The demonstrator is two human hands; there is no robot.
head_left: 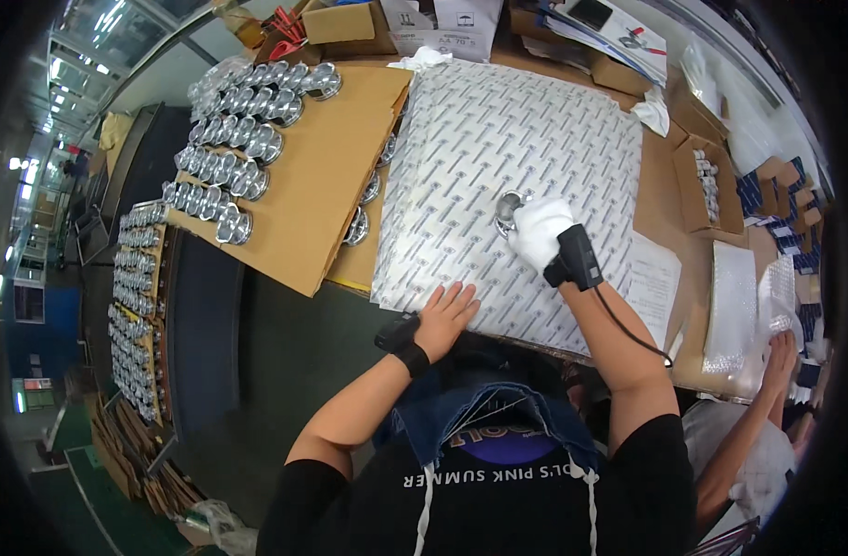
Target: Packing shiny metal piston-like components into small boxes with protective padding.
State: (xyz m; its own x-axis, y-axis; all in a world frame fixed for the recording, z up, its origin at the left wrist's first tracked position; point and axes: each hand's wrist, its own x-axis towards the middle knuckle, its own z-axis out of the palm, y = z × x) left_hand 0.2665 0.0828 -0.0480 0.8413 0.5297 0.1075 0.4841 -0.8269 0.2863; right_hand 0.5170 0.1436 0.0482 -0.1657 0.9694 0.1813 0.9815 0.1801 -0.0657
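Fingers of the white-gloved right hand are drawn in narrowly on a round chrome part, which sits at their tips over the printed wrapping sheets. Just behind that hand, a black box is strapped to the wrist. Toward the person and to the left of the glove, the bare left hand lies palm down, fingers spread wide, on the near edge of the sheets. Beyond this left hand and farther left, a cardboard sheet carries rows of similar chrome parts. To the right of the gloved hand, an open carton stands on the brown surface; nearer the person, past bubble wrap, is a co-worker's hand.
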